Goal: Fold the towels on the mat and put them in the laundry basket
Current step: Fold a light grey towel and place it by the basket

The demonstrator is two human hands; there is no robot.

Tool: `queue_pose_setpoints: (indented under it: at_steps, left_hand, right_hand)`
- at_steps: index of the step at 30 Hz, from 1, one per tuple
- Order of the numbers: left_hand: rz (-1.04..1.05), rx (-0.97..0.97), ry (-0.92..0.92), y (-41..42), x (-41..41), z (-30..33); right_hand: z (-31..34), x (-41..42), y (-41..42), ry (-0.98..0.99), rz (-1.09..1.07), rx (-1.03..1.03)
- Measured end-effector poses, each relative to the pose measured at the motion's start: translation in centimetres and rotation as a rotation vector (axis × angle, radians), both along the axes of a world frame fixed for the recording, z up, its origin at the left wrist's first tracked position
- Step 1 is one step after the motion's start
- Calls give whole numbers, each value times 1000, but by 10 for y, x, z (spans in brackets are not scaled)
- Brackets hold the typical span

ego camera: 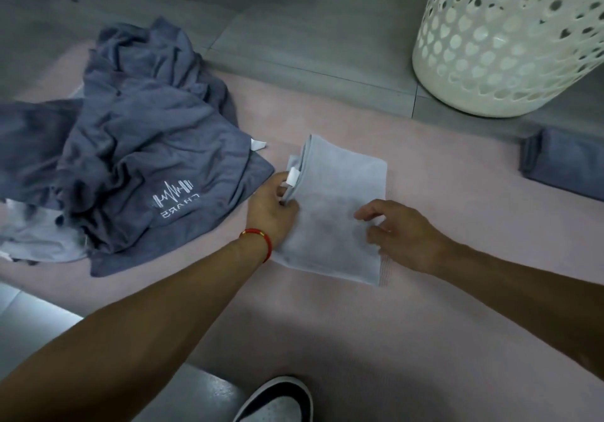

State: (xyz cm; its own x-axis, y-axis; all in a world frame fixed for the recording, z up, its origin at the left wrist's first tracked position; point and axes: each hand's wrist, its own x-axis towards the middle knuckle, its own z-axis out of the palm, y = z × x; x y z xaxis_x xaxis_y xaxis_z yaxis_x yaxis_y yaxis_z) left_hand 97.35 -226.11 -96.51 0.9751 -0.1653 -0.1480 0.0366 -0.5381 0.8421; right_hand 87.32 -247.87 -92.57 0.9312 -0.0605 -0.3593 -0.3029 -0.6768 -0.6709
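A light blue towel (340, 199), folded into a rectangle, lies on the pink mat (425, 307) in the middle of the view. My left hand (269, 207) pinches its left folded edge beside a small white tag. My right hand (403, 233) rests on the towel's right side with its fingers loosely bent, pressing the cloth. The white perforated laundry basket (510, 35) stands on the grey floor at the upper right. A crumpled pile of dark grey-blue towels (140, 137) with a white logo sits on the mat to the left.
A folded dark grey towel (562, 166) lies at the mat's right edge below the basket. A pale cloth (36, 235) peeks out under the pile at far left. My shoe (277, 402) shows at the bottom. Grey tiled floor (294, 29) lies beyond the mat.
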Motion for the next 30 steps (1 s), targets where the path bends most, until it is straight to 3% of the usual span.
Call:
queue_pose_setpoints:
  at_steps: [4,15,18,25,30]
  left_hand:
    - [-1,237,-9,16,1,-10]
    - [27,252,79,25,-9,-10]
    - [-91,404,102,31,-15,-12]
    - [-55,554,133,26,-17,-12]
    - [-66,501,301,23,-6,-11]
  right_hand:
    - [-10,-5,-18,-24,45,-104]
    - [-26,44,-27,55,-5,-215]
    - [-30,66,-29,28,-62,-178]
    - [-50,109,-40,47,-316,-35]
    - [-61,122,-53,113,-413,103]
